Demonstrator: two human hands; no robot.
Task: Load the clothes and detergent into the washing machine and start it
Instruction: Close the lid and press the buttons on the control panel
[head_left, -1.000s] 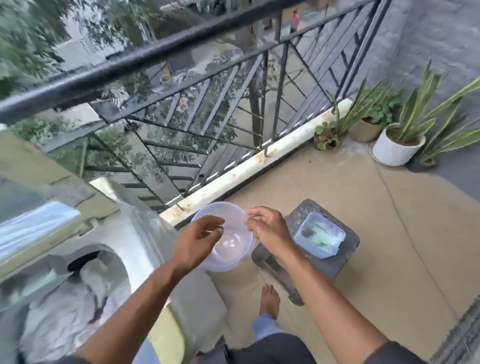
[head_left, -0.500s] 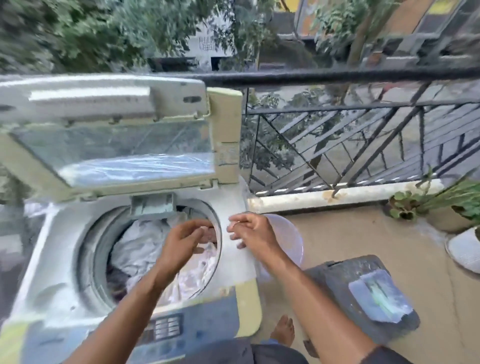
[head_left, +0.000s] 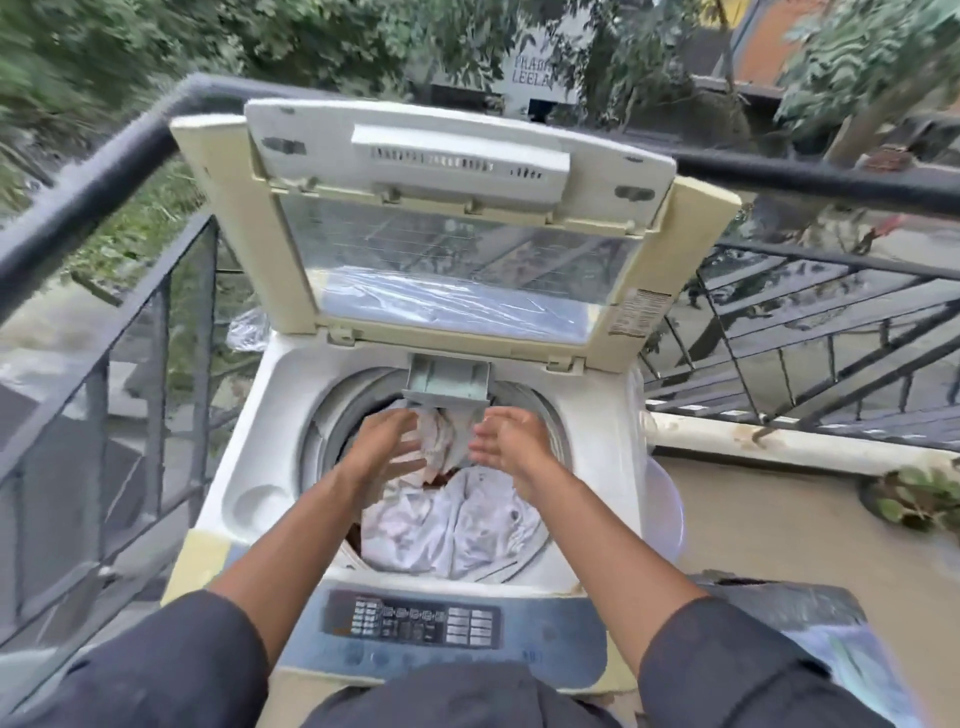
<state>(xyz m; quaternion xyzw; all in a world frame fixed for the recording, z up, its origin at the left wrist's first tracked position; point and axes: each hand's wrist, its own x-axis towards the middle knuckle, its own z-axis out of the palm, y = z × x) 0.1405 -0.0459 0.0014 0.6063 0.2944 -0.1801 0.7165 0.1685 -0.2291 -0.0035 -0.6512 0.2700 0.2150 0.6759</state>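
A cream top-load washing machine stands before me with its lid raised. White clothes fill the drum. A small grey detergent drawer juts out at the drum's back rim. My left hand and my right hand hover over the drum just below that drawer, palms facing each other with fingers relaxed and nothing held. The blue control panel with its buttons lies at the machine's front edge.
A black balcony railing runs behind and to the left of the machine. A clear plastic bowl sits low at the machine's right side. A grey stool carries a plastic container at the lower right. A potted plant is at the right.
The view swung left from the stool and bowl to the washing machine. Both hands left the bowl and moved over the open drum, fingers now spread.
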